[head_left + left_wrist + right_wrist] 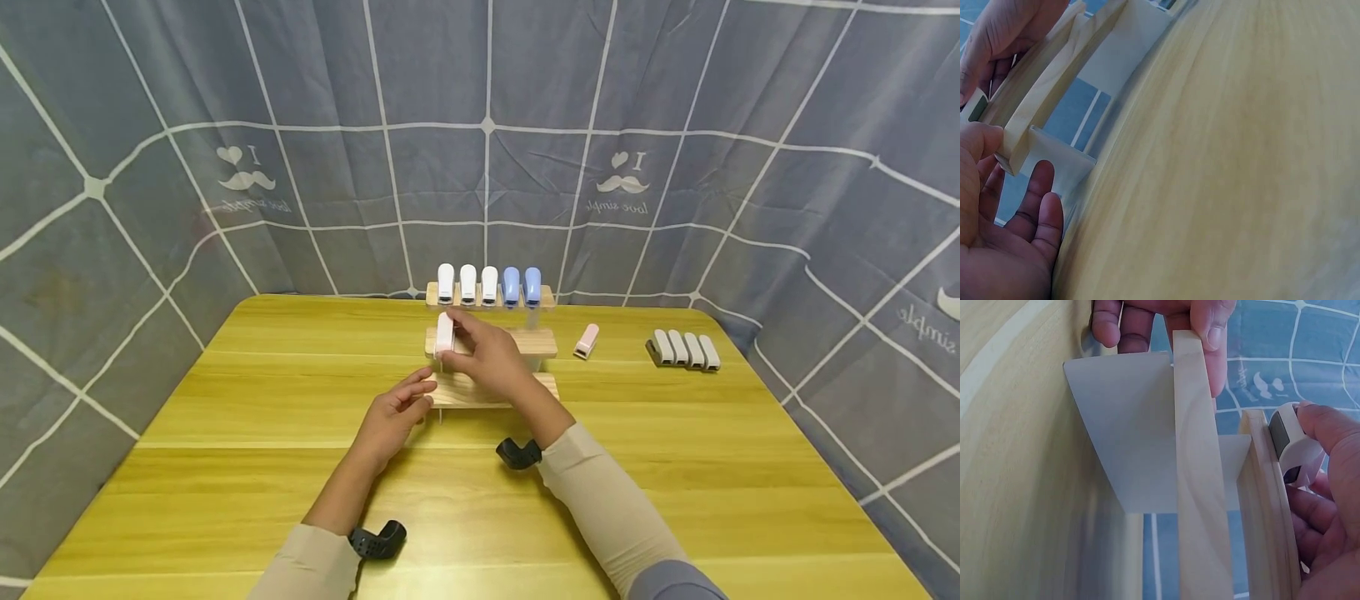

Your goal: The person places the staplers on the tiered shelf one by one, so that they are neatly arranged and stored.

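Note:
My right hand (487, 354) pinches a pale mini stapler (445, 333) between thumb and fingers at the left end of the rack's middle shelf (532, 342). In the right wrist view the stapler (1294, 444) shows a grey base facing the shelf board, its underside right at the wood. My left hand (393, 417) grips the left end of the front, lowest shelf (487, 392), thumb on top and fingers below, as the left wrist view shows. On the top shelf three white staplers (468, 285) and two blue staplers (522, 287) stand in a row.
Right of the rack a pink stapler (587, 342) lies on the wooden table (225, 450). Farther right stand several white-topped staplers (684, 350) with dark bases, side by side. Translucent panels (1129, 431) support the shelves. A grey curtain (435, 175) hangs behind the table.

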The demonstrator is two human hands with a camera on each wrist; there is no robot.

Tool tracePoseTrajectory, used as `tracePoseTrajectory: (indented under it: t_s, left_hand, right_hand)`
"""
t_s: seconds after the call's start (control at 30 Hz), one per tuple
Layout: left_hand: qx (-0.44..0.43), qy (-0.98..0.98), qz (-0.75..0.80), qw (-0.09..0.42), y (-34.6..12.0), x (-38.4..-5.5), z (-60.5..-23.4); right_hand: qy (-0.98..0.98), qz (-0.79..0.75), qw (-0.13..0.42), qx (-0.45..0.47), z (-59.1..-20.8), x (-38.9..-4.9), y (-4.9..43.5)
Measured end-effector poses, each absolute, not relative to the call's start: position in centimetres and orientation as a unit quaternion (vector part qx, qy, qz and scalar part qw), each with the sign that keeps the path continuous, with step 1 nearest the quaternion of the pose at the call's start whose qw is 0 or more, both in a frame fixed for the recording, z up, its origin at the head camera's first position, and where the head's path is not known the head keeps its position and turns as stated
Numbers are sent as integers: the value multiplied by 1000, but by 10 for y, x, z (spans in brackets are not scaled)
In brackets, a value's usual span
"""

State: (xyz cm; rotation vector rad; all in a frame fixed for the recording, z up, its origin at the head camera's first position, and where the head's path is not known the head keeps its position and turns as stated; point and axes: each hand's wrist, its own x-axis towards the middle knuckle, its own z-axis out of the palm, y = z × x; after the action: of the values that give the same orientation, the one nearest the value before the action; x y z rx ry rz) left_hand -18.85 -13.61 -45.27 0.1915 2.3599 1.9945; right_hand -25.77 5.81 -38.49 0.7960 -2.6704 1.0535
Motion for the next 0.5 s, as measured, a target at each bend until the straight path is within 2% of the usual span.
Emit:
tracePoseTrajectory:
  t_s: [0.5]
  left_hand:
    - [63, 762, 645, 22, -137, -190, -453]
  right_hand:
    - [-892, 347, 109, 267, -387, -259, 54]
